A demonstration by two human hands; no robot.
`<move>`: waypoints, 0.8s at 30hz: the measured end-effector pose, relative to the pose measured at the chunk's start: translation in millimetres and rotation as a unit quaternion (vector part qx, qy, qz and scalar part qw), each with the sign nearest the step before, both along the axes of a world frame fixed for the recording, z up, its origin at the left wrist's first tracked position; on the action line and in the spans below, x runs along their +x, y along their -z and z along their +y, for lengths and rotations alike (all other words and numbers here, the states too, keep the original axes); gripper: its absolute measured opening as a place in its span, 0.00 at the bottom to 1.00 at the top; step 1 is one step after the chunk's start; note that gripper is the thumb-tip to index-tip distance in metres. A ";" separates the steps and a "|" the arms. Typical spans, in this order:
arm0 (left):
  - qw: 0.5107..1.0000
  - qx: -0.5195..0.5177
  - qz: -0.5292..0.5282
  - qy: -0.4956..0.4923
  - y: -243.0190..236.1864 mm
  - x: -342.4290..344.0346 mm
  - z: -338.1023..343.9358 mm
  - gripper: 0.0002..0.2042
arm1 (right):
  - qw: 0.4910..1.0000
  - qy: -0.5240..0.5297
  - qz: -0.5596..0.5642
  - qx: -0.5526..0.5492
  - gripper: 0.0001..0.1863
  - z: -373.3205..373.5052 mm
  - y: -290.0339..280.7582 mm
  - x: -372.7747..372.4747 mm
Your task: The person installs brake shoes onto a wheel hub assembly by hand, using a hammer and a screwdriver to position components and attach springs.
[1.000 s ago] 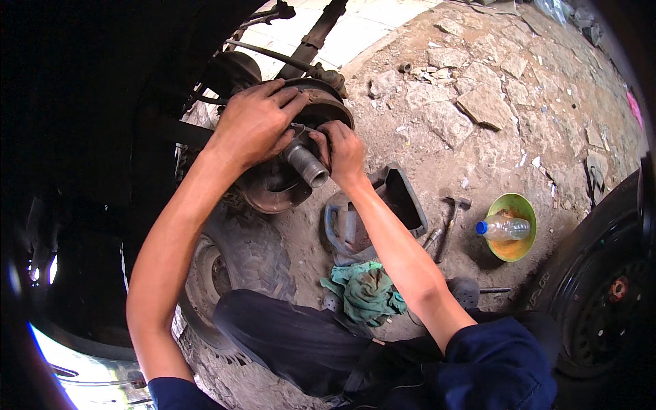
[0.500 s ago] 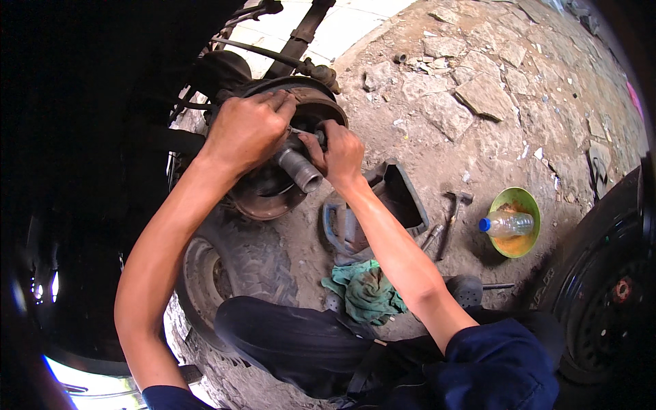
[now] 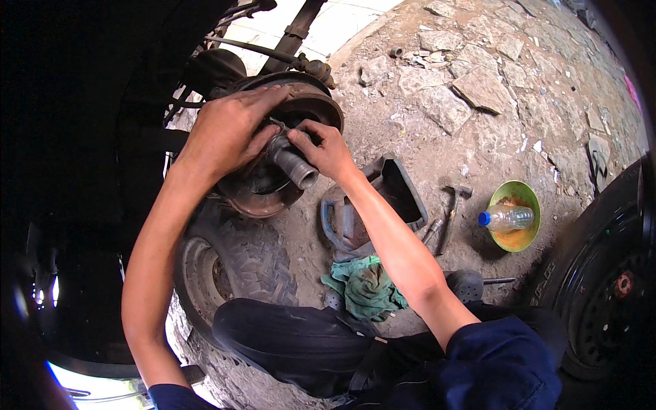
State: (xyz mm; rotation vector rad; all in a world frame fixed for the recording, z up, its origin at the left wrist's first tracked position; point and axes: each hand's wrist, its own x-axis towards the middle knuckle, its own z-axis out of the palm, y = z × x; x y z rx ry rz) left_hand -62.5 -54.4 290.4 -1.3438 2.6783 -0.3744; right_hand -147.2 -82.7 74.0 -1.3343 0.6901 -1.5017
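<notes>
A rusty round brake assembly point(image 3: 263, 205) sits at upper left, with a bare metal axle stub point(image 3: 296, 168) jutting out of its middle toward me. My left hand point(image 3: 232, 126) lies over its left side. Those fingers stretch along the upper rim, and the thumb stands apart, pointing at the base of the stub. From the right, my right hand point(image 3: 326, 149) reaches in beside the stub, thumb and forefinger bent together close to its upper side. Whatever small part they pinch is hidden. Behind the assembly runs a dark rod point(image 3: 256, 49).
Below the assembly lies a treaded tyre point(image 3: 256, 263). A dark open plastic container point(image 3: 403, 181), a green rag point(image 3: 369, 290), a hammer point(image 3: 452, 219) and a green bowl point(image 3: 535, 205) holding a clear bottle point(image 3: 512, 219) are on the ground. Another wheel point(image 3: 601, 294) stands at right.
My left hand has shifted slightly left and its fingers have straightened, with the thumb now apart. The right hand has moved a little left and down, its fingers nearer the stub.
</notes>
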 end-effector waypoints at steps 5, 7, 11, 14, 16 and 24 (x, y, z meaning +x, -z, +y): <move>0.986 -0.151 0.038 0.052 24.5 4.4 22.7 0.15 | 0.998 0.000 -0.049 0.032 0.21 -0.4 10.1 9.2; 0.972 -0.219 0.005 0.083 42.4 8.2 33.6 0.13 | 0.997 0.016 -0.057 0.045 0.20 2.8 7.9 8.5; 0.973 -0.207 0.080 0.062 52.8 18.0 30.4 0.14 | 0.996 0.073 -0.037 0.034 0.18 8.3 -0.4 7.5; 0.983 -0.164 0.061 0.052 37.2 9.2 19.3 0.17 | 0.992 0.120 -0.036 0.010 0.18 7.0 3.0 8.1; 0.987 -0.138 0.078 0.012 34.1 4.6 16.3 0.21 | 0.988 0.149 -0.032 -0.006 0.17 5.3 4.9 7.8; 0.990 -0.089 -0.083 0.067 8.7 0.1 -6.8 0.15 | 0.958 0.268 0.020 -0.097 0.19 0.3 3.0 8.7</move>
